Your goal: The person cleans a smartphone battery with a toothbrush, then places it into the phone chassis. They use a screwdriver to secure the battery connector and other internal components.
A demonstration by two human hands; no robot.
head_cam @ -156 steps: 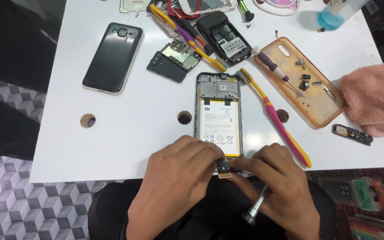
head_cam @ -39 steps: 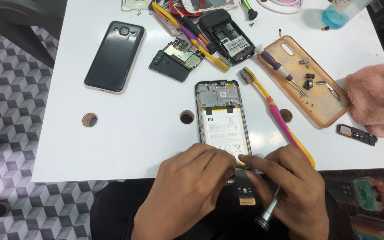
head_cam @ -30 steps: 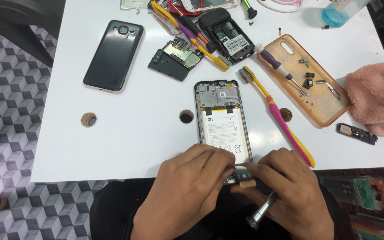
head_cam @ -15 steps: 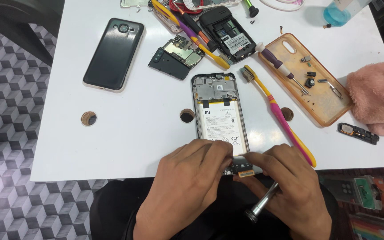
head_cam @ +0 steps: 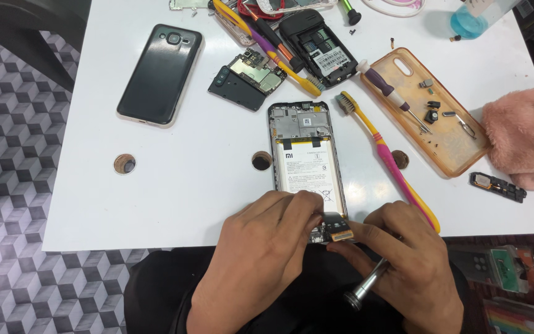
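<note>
Both hands meet at the near end of the opened phone (head_cam: 307, 164), which lies flat on the white table (head_cam: 156, 185) with its back off. The left hand (head_cam: 267, 247) curls over the phone's bottom edge, fingertips pinched on a small flex part (head_cam: 335, 227) with a gold connector strip, lifted just clear of the frame. The right hand (head_cam: 409, 266) is closed around a metal-handled tool (head_cam: 366, 287) and its fingertips touch the same part from the other side. The tool's tip is hidden under the fingers.

The hands cover the phone's lower end, so what lies below the battery cannot be seen. The phone shows a white-labelled battery filling its middle and a grey metal shield with circuit parts at its far end.

Just right of the phone a pink-and-yellow toothbrush (head_cam: 390, 164) runs slantwise, bristles at the far end. Beyond that, an orange case (head_cam: 458, 158) holds screws, small parts and a screwdriver (head_cam: 394, 99). Further right lie a pink cloth (head_cam: 520, 136) and a black speaker module (head_cam: 497, 187). Left of the phone, well apart, a black phone (head_cam: 159, 74) lies back up. Beyond the phone's far end sit a circuit board (head_cam: 248, 77) and another opened handset (head_cam: 316, 52).
</note>
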